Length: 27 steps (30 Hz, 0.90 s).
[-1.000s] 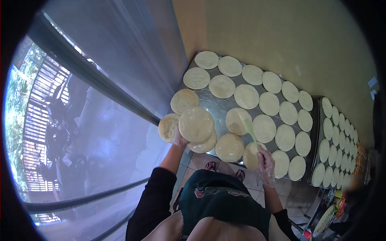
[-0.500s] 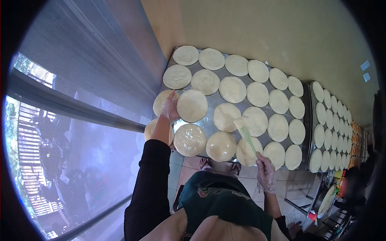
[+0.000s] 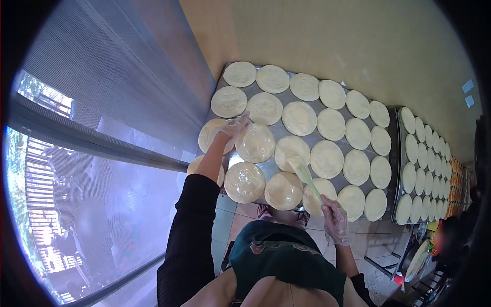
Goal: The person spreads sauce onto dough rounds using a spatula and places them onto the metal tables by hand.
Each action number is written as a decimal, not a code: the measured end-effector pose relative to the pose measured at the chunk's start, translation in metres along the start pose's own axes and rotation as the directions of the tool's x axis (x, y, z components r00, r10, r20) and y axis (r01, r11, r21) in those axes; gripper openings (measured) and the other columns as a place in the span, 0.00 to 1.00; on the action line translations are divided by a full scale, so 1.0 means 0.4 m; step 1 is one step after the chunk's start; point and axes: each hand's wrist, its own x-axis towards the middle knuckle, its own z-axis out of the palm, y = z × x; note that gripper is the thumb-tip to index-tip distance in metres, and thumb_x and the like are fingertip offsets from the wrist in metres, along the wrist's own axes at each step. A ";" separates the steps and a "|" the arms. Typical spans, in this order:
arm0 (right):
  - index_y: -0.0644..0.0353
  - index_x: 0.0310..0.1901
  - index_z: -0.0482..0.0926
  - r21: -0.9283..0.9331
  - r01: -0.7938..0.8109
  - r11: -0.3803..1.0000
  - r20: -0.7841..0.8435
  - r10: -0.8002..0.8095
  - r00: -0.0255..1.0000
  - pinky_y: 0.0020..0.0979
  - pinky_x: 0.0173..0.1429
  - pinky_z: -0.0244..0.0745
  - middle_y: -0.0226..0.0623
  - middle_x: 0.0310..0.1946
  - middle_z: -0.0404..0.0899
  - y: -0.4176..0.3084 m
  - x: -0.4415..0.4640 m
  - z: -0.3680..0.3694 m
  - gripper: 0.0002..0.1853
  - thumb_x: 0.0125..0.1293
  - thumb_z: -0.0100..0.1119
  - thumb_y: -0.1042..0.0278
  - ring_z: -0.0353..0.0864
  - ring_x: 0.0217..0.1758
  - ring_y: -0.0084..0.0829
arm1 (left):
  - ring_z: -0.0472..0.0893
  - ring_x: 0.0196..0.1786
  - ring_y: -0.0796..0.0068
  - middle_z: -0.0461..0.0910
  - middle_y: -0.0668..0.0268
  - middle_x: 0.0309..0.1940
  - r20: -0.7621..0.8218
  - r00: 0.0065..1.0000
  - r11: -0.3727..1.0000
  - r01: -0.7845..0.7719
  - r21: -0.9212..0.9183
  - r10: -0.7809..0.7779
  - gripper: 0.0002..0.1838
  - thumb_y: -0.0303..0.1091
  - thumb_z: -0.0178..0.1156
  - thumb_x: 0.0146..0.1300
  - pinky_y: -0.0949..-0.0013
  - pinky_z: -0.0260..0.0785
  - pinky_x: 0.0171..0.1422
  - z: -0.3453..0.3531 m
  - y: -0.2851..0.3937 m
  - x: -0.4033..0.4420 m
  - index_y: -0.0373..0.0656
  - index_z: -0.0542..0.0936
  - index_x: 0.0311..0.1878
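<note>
Flat round dough discs lie in rows on a metal tray. My left hand, in a clear plastic glove, is open at the upper left edge of a shiny disc, its fingers stretched out. My right hand, also gloved, grips the thin green handle of a pastry brush. The brush head lies over the lower edge of another dough disc. Several front discs, such as the left front one, look wet and glossy. My left forearm partly covers the discs at the left end.
A second tray of dough discs stands to the right, with orange-topped rounds beyond it. A tan wall runs behind the trays. A mesh screen and window are on the left. Another person is at the far right.
The shiny disc by my left hand has shifted right, toward its neighbour. My left hand has moved up and right along its edge. The brush head has moved left and slightly down.
</note>
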 end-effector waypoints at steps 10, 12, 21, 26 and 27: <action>0.58 0.58 0.80 -0.026 -0.035 0.999 -0.059 0.034 0.998 0.34 0.51 0.79 0.46 0.45 0.84 -0.002 -0.030 -0.034 0.18 0.68 0.59 0.83 0.86 0.47 0.36 | 0.85 0.54 0.58 0.86 0.55 0.49 -0.422 0.898 0.965 0.210 0.157 -0.127 0.28 0.59 0.51 0.71 0.57 0.71 0.63 0.059 0.018 0.190 0.45 0.85 0.52; 0.59 0.58 0.80 -0.032 -0.063 0.998 -0.086 0.060 0.994 0.34 0.52 0.79 0.46 0.46 0.84 -0.007 -0.043 -0.043 0.18 0.68 0.59 0.83 0.86 0.47 0.36 | 0.85 0.52 0.58 0.87 0.56 0.47 -0.358 0.922 0.982 0.181 0.054 -0.150 0.25 0.57 0.53 0.70 0.56 0.71 0.62 0.062 0.041 0.215 0.47 0.85 0.51; 0.58 0.61 0.79 0.061 -0.097 0.993 -0.157 0.105 0.982 0.35 0.60 0.78 0.44 0.55 0.83 0.051 -0.138 -0.099 0.17 0.72 0.57 0.79 0.84 0.57 0.38 | 0.71 0.71 0.54 0.77 0.49 0.64 -0.052 0.689 0.534 -0.509 0.675 0.723 0.27 0.38 0.56 0.67 0.55 0.59 0.78 -0.016 -0.066 0.275 0.38 0.75 0.67; 0.50 0.68 0.75 0.534 -0.365 0.763 -0.047 0.458 0.888 0.20 0.36 0.64 0.22 0.35 0.75 0.135 -0.189 -0.161 0.20 0.76 0.58 0.64 0.67 0.34 0.13 | 0.74 0.67 0.52 0.74 0.53 0.64 -0.046 0.603 0.491 -0.689 -0.533 0.797 0.30 0.48 0.56 0.69 0.50 0.71 0.69 0.097 0.204 -0.104 0.41 0.71 0.69; 0.50 0.68 0.75 0.533 -0.340 0.775 -0.105 0.459 0.882 0.20 0.36 0.64 0.22 0.35 0.75 0.139 -0.211 -0.192 0.20 0.76 0.58 0.64 0.67 0.34 0.13 | 0.74 0.67 0.54 0.73 0.52 0.65 -0.279 0.959 0.554 -0.258 -0.792 0.048 0.30 0.42 0.62 0.65 0.50 0.72 0.69 0.020 0.128 0.058 0.40 0.70 0.68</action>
